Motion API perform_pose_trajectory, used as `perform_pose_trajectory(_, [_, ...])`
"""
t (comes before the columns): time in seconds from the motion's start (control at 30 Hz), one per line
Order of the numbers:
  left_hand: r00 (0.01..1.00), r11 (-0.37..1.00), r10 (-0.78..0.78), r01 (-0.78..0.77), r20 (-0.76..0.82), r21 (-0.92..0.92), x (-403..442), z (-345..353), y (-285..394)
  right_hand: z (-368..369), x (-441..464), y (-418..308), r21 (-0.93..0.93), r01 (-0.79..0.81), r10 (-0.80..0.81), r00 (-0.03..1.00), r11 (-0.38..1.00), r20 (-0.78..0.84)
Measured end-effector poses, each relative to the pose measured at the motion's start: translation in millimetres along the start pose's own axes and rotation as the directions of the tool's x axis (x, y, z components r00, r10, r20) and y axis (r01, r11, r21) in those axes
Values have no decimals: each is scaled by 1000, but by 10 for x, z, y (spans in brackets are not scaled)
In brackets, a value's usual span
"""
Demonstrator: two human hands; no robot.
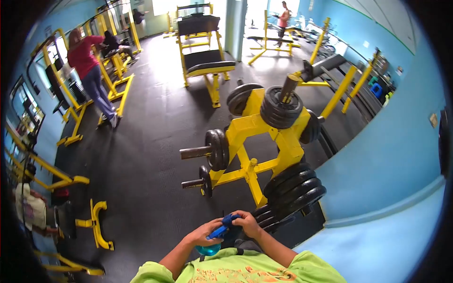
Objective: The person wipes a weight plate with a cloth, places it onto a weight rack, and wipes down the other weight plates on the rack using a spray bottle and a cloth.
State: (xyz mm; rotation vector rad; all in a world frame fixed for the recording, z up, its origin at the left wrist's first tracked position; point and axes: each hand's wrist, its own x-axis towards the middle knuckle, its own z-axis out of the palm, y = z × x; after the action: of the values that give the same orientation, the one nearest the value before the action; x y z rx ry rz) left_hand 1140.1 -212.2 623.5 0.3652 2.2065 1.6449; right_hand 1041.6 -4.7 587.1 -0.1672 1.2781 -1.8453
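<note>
At the bottom centre, close to the green shirt, a spray bottle (pixel 209 248) with blue-green liquid and a blue spray head (pixel 219 231) is held in front of my body. My left hand (pixel 205 233) is closed around the upper part of the bottle. The fingers of my right hand (pixel 246 223) pinch the blue nozzle end of the spray head. Just beyond my hands stands a yellow weight rack (pixel 240 134) bearing black plates (pixel 295 188).
A yellow-framed bench (pixel 210 67) stands ahead. Someone in a red top (pixel 84 56) is by machines at the left; other people are at the far left and back. A blue wall (pixel 387 155) runs along the right, and a curved yellow frame (pixel 97 224) stands lower left.
</note>
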Motion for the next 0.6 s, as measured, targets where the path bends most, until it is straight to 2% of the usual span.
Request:
perform_pose_trajectory(0.07, [993,993,-101,97,-67,-61,27,40,54,-45,62,-179,-8,-78,78,995,997,69])
perform_pose_trajectory(0.13, [967,986,-150,131,-208,-100,-34,127,150,-63,174,-280,-178,56,-37,993,982,108])
perform_pose_trajectory(0.2, [882,988,-127,151,-454,18,-105,256,88,-73,312,-383,-292,6,51,981,956,185])
perform_pose_trajectory(0.27, [785,985,-156,168,-600,-37,-163,353,102,-100,449,-325,-490,71,48,973,869,227])
perform_pose_trajectory(0.3, [763,960,-152,264,-628,89,-206,361,165,-89,533,-267,-497,23,118,961,867,250])
perform_pose_trajectory(0.33, [746,908,-163,370,-645,198,-290,423,208,-75,609,-182,-530,110,92,936,841,340])
perform_pose_trajectory(0.4, [625,892,-203,435,-754,120,-485,635,145,144,669,-164,-573,156,144,885,804,442])
perform_pose_trajectory(0.47, [506,929,-155,367,-849,50,-688,838,135,416,709,-124,-631,172,237,828,756,509])
perform_pose_trajectory(0.5, [406,943,-153,334,-901,-10,-788,950,141,562,732,-107,-661,208,254,808,721,532])
perform_pose_trajectory(0.53, [350,939,-167,342,-922,-40,-885,1053,155,748,727,-111,-669,219,291,774,710,562])
perform_pose_trajectory(0.6, [150,948,-61,319,-987,-10,-1054,1229,190,1083,664,-125,-734,164,429,720,659,545])
